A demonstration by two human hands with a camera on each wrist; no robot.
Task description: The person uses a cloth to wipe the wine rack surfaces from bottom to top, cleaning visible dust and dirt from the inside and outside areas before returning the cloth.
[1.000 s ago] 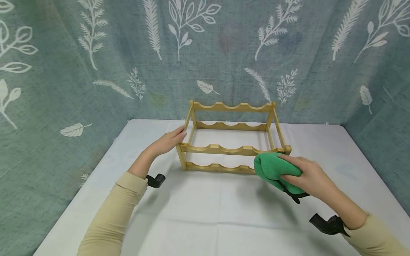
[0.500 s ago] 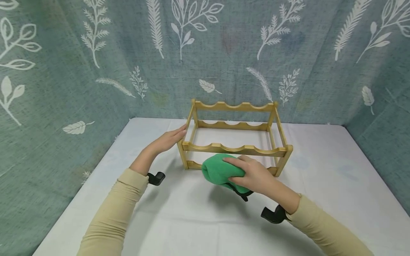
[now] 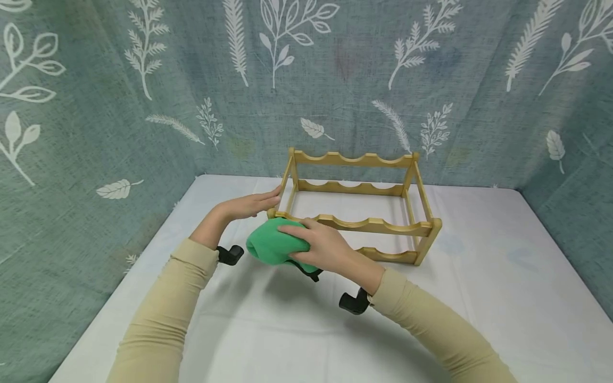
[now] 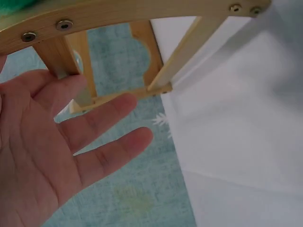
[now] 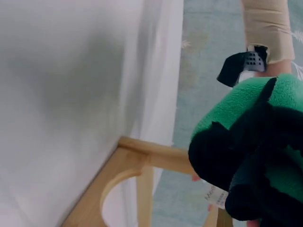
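A wooden rack (image 3: 378, 226) with scalloped rails stands on the white table. At its left end, my left hand (image 3: 246, 206) touches the frame with its fingers mostly straight; the left wrist view shows the spread fingers (image 4: 113, 153) beside a wooden upright (image 4: 56, 56). My right hand (image 3: 325, 246) grips a folded green cloth (image 3: 273, 242) with black trim, at the front left corner of the rack. In the right wrist view the green cloth (image 5: 236, 101) shows black edging and a white label, and covers most of the right hand. Whether cloth and wood touch I cannot tell.
A white cloth covers the table (image 3: 268, 330). Behind and on both sides hangs a blue-green curtain (image 3: 345, 122) with white leaf prints. Black wrist mounts (image 3: 354, 303) are worn on both forearms.
My right hand has carried the green cloth leftward along the rack's front, from the right end to the left corner. The left hand has stayed at the rack's left end.
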